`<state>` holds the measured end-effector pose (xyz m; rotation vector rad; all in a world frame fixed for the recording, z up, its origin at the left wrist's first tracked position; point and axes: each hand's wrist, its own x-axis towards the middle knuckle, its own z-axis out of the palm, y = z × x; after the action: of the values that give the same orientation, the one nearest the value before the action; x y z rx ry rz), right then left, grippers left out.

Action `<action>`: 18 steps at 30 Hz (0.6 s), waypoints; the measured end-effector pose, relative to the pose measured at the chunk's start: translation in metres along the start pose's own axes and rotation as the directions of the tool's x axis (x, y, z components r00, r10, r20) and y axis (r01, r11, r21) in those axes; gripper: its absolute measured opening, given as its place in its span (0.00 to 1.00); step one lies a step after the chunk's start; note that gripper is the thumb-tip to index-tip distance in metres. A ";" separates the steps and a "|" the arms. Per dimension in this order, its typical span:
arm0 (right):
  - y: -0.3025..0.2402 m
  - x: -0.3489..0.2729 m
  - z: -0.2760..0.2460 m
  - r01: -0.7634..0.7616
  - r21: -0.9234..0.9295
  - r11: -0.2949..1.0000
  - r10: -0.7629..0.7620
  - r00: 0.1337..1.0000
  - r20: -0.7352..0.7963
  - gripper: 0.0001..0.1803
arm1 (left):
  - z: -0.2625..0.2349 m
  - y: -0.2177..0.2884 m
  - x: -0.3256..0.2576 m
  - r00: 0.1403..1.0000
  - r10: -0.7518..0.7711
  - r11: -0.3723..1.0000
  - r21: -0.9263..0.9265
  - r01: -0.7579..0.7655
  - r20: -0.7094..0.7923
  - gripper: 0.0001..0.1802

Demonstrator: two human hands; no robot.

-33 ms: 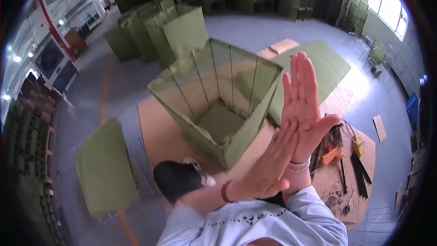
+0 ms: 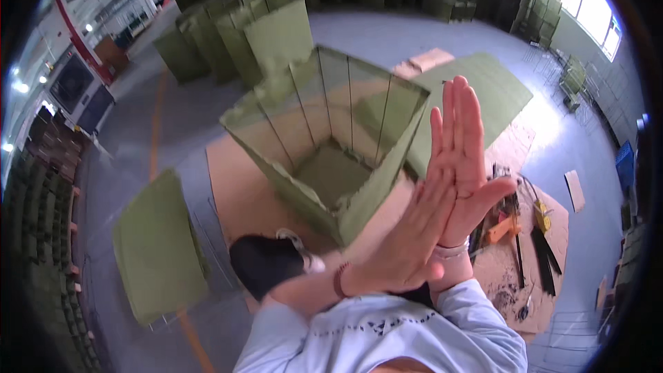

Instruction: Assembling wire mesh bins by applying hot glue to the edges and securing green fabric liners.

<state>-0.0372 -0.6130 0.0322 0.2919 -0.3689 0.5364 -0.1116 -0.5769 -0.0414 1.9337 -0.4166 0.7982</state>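
Note:
My right hand (image 2: 461,159) is raised with its palm showing, fingers straight and thumb out to the side, a pale band round the wrist. Across the lower part of that palm lie the outstretched fingers of my left hand (image 2: 397,249), which wears a dark red bracelet. Neither hand holds anything. Just beyond them stands an open-topped green fabric box (image 2: 373,211), its walls crossed by thin dark rods or seams. The box rests on a cardboard sheet (image 2: 231,186) on the floor.
Flat green panels (image 2: 159,249) lie at left, and a green sheet (image 2: 494,93) lies beyond my right hand. An orange-handled tool (image 2: 501,229), a yellow tool (image 2: 542,217) and black strips (image 2: 545,262) are on cardboard at right. More green boxes (image 2: 276,34) stand behind.
My left hand's fingers have slid slightly up my right palm. The view has tilted a little, so the box sits higher in the picture. The box itself looks unmoved.

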 end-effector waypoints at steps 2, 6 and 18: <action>-0.018 -0.014 -0.055 0.408 -0.834 0.372 0.301 0.797 0.524 0.61 | -0.017 -0.005 0.018 0.999 0.054 0.987 0.155 -0.053 -0.002 0.63; -0.019 -0.112 -0.103 0.162 -0.977 0.142 0.399 0.893 0.206 0.60 | -0.044 -0.022 0.035 0.994 0.051 0.993 0.109 -0.041 -0.094 0.64; -0.069 0.001 -0.080 0.680 -0.670 -0.298 0.797 0.564 0.218 0.14 | -0.170 -0.028 -0.050 0.978 -0.203 0.820 0.538 0.192 -0.040 0.08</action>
<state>0.0218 -0.6404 -0.0506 -1.5239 -1.8573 -0.1012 -0.1923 -0.4161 -0.0399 2.4626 0.0181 0.8166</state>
